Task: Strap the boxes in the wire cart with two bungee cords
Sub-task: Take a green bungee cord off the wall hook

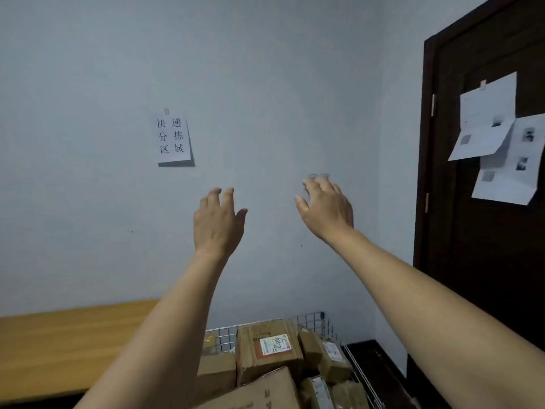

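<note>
Both my arms are raised in front of the pale wall. My left hand (218, 222) is held up with its fingers spread and relaxed, holding nothing. My right hand (326, 208) is level with it to the right, fingers loosely bent, also empty. Far below them, at the bottom middle, the wire cart (317, 318) holds several brown cardboard boxes (269, 349) with shipping labels. No bungee cord is in view.
A wooden table (67, 346) stands at the lower left, beside the cart. A dark door (477, 231) with taped paper sheets (501, 137) fills the right side. A paper sign (173, 138) hangs on the wall.
</note>
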